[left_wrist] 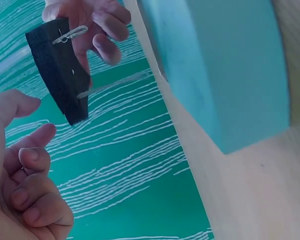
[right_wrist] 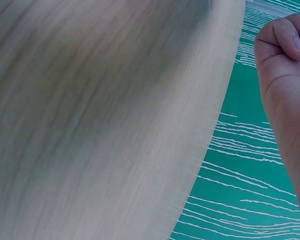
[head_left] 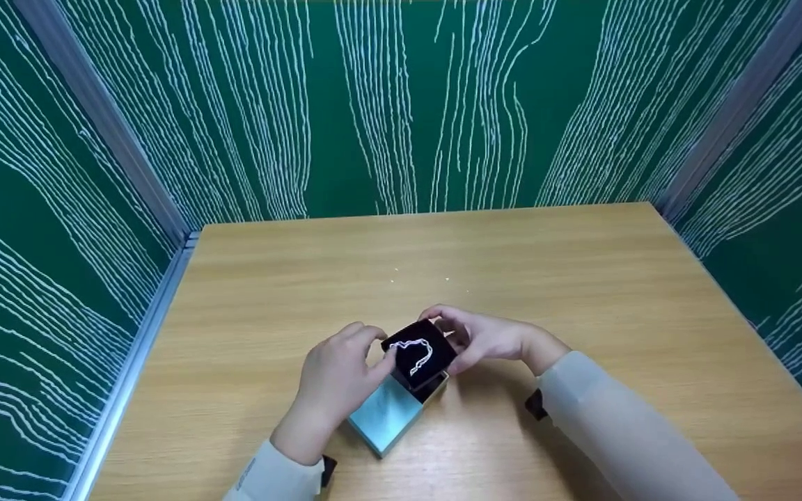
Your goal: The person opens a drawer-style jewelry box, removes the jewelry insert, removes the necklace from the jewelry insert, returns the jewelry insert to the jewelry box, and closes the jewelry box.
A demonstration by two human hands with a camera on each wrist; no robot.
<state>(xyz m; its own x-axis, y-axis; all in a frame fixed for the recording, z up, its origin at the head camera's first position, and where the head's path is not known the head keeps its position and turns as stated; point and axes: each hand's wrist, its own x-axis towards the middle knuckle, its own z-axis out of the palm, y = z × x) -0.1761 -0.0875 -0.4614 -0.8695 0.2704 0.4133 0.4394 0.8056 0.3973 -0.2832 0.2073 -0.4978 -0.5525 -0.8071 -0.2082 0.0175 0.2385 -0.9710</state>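
A thin square black pad (head_left: 411, 356) carries a silvery chain bracelet (head_left: 431, 350), which lies in a curve across its face. My right hand (head_left: 491, 339) grips the pad by its right side, between thumb and fingers. At the pad's left corner is my left hand (head_left: 335, 372); the left wrist view shows a gap between its fingertips and the pad (left_wrist: 57, 70). The left index finger reaches forward while the other fingers curl loosely. Below the pad sits a teal box (head_left: 387, 417), its dark inside partly visible. The right wrist view catches only part of the right hand (right_wrist: 285, 65).
The box stands on a wooden table (head_left: 269, 278). Green walls (head_left: 359, 139) with white wavy lines enclose the table's back and sides. Small bright specks show on the tabletop beyond the hands.
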